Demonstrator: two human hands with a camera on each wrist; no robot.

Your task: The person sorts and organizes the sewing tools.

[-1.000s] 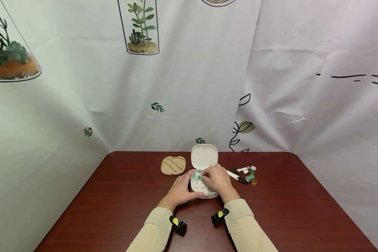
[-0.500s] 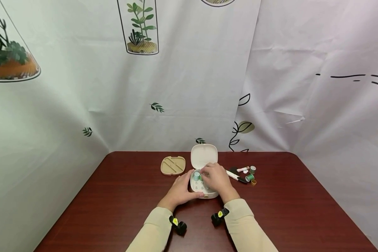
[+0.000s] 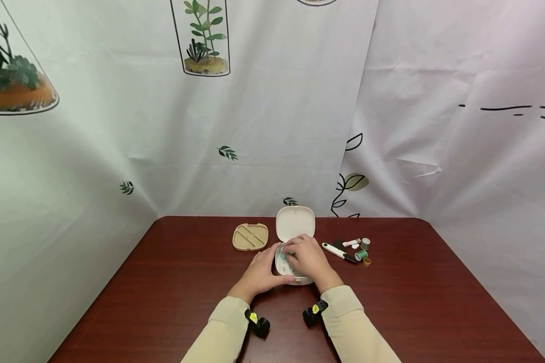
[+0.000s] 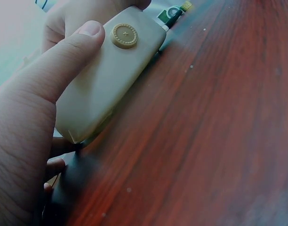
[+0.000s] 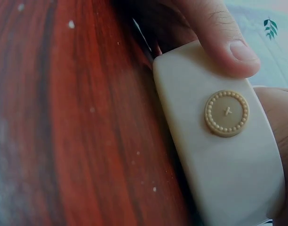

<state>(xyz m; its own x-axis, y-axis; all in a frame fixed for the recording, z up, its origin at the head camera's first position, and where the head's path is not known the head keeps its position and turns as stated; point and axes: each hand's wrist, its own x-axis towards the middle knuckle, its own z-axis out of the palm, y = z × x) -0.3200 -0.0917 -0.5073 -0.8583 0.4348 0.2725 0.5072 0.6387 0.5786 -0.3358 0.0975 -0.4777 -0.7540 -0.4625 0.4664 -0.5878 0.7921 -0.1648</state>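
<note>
A small white sewing box (image 3: 302,281) stands on the table with its lid (image 3: 295,223) raised at the back. Its front carries a tan button-shaped clasp (image 4: 124,36). My left hand (image 3: 259,275) grips the box at its left, thumb on the front wall and fingers along the side. Inside the box, my right hand (image 3: 310,257) pinches a light blue thread spool (image 3: 283,255) at the back left, thumb and forefinger on either side. The right hand hides much of the box's inside. Both wrist views show mainly the box's front wall (image 5: 219,174).
A tan divided tray (image 3: 251,248) lies to the box's left. On the right lie a white tool with a black end (image 3: 333,250), a green thread spool (image 3: 361,256), a paler spool (image 3: 365,243), a gold ring (image 3: 367,261) and a small pinkish-white piece (image 3: 351,242).
My right hand has shifted left inside the box, from the green spool to the light blue one. More of the white tool shows. The left hand keeps its grip on the box.
</note>
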